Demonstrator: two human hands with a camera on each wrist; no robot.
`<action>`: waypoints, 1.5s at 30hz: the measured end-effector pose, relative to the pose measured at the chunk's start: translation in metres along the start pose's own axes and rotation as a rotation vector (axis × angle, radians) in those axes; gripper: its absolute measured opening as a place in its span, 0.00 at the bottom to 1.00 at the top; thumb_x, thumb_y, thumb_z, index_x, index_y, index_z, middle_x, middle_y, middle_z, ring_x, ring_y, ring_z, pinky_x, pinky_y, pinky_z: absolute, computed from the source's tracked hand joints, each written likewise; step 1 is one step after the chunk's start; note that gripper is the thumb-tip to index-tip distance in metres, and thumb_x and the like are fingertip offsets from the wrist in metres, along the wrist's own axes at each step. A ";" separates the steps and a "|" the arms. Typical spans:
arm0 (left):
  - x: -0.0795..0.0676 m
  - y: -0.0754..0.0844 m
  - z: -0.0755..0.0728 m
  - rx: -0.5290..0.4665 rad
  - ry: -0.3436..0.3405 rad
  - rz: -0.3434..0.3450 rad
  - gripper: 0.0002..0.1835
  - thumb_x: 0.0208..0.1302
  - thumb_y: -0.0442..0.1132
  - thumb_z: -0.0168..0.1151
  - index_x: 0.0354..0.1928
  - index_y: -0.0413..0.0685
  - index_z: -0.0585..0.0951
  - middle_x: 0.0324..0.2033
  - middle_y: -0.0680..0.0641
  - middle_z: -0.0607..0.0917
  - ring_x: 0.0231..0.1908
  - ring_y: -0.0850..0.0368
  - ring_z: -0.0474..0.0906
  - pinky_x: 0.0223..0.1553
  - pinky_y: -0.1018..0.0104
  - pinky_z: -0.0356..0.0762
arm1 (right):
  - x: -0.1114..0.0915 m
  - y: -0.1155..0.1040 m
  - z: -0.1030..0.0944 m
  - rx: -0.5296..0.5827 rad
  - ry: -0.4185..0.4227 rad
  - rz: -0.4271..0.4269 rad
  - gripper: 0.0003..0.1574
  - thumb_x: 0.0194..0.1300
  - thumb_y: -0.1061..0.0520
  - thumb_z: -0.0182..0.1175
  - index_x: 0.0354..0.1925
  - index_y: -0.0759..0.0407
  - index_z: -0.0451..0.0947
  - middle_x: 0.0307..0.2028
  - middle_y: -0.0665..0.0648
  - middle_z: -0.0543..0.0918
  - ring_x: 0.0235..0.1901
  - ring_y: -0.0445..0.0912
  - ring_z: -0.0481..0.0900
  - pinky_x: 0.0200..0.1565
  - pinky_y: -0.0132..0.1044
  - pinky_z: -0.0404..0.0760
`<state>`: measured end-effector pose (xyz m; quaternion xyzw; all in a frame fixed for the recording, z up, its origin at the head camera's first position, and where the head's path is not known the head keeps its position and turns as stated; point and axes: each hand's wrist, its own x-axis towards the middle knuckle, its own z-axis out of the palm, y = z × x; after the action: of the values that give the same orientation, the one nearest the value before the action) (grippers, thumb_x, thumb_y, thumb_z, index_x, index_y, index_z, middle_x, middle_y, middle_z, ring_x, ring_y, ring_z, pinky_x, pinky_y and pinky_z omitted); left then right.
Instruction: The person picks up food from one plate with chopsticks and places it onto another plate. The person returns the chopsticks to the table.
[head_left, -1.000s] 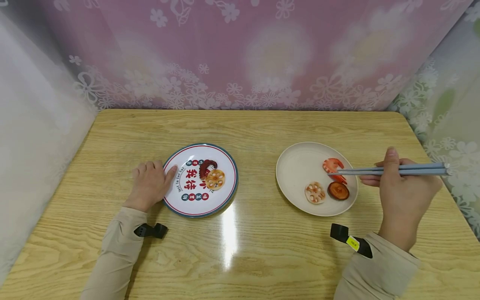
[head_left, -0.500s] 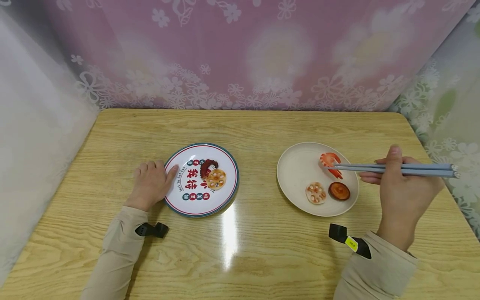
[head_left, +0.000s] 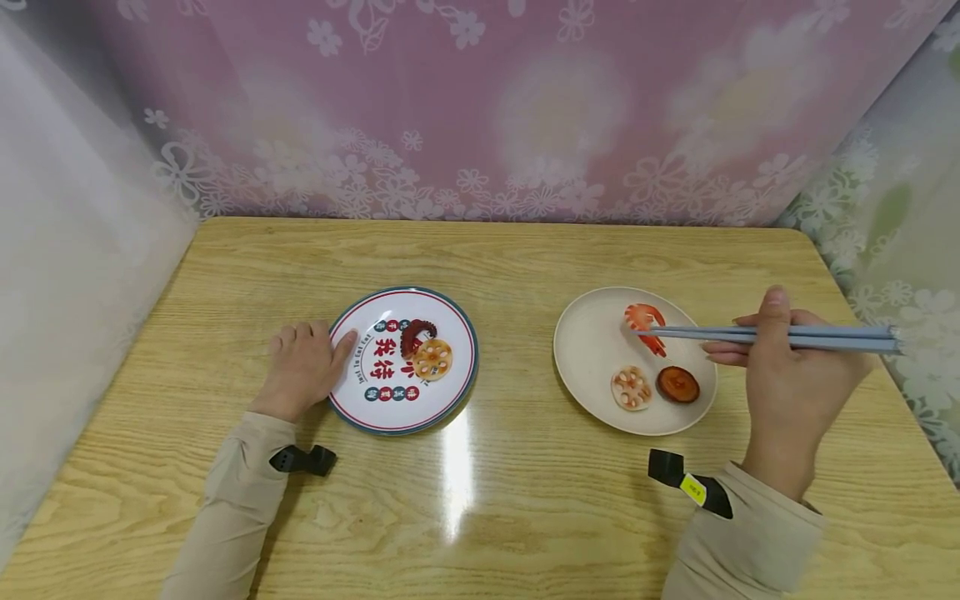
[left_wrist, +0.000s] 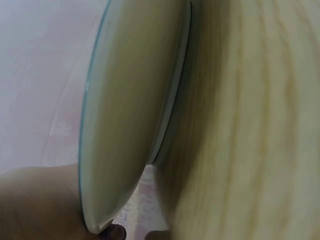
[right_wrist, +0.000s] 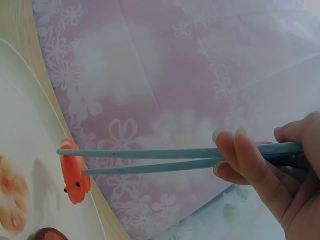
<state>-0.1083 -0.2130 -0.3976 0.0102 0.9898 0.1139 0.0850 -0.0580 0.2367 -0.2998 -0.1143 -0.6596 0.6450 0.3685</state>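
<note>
In the head view my right hand [head_left: 802,367] grips a pair of light blue chopsticks [head_left: 817,336]. Their tips pinch an orange-red shrimp [head_left: 643,317] over the beige plate [head_left: 585,367]. The right wrist view has the shrimp [right_wrist: 75,172] between the two tips, its shadow on the plate apart from it. My left hand [head_left: 303,367] holds the left rim of a white plate with a blue edge [head_left: 375,411], thumb on top. A lotus root slice [head_left: 432,360] and a dark red octopus tentacle [head_left: 414,337] lie on this white plate.
Another lotus root slice [head_left: 631,388] and a brown mushroom cap [head_left: 678,384] lie on the beige plate, near its front right. Both plates stand on a wooden table [head_left: 517,500]. A pink floral curtain [head_left: 480,108] hangs behind the table's far edge.
My right hand has shifted slightly left, and the shrimp between the chopstick tips has moved left and a little toward the plate's far side. My left hand stays at the white plate.
</note>
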 end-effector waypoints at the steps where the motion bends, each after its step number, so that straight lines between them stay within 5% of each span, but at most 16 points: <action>1: 0.000 0.000 0.000 0.000 0.001 -0.001 0.29 0.76 0.55 0.36 0.40 0.30 0.67 0.40 0.28 0.71 0.43 0.33 0.63 0.46 0.43 0.58 | -0.001 0.000 0.001 0.016 -0.009 -0.001 0.21 0.64 0.56 0.63 0.21 0.71 0.79 0.14 0.57 0.81 0.12 0.43 0.80 0.16 0.31 0.75; 11: 0.000 0.000 0.000 0.008 0.006 -0.002 0.29 0.76 0.55 0.36 0.40 0.30 0.67 0.40 0.29 0.71 0.43 0.33 0.64 0.45 0.44 0.59 | -0.002 -0.002 0.005 -0.005 -0.049 -0.017 0.21 0.66 0.56 0.61 0.21 0.70 0.80 0.14 0.56 0.81 0.12 0.43 0.81 0.15 0.31 0.74; 33: 0.000 0.000 0.000 0.013 0.000 -0.008 0.29 0.76 0.55 0.36 0.40 0.29 0.67 0.39 0.29 0.72 0.42 0.34 0.64 0.45 0.43 0.60 | -0.005 -0.006 0.009 0.142 -0.078 -0.048 0.20 0.65 0.61 0.61 0.22 0.77 0.79 0.15 0.58 0.82 0.12 0.43 0.81 0.15 0.31 0.75; 45: 0.001 -0.002 0.002 0.004 0.018 -0.002 0.29 0.76 0.56 0.36 0.37 0.31 0.66 0.36 0.31 0.71 0.40 0.36 0.63 0.44 0.45 0.59 | -0.010 -0.002 0.025 0.139 -0.103 -0.192 0.25 0.65 0.61 0.62 0.21 0.83 0.76 0.15 0.60 0.81 0.11 0.44 0.80 0.14 0.32 0.74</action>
<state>-0.1087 -0.2145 -0.3997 0.0086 0.9907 0.1122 0.0762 -0.0664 0.2109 -0.2989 0.0086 -0.6394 0.6559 0.4011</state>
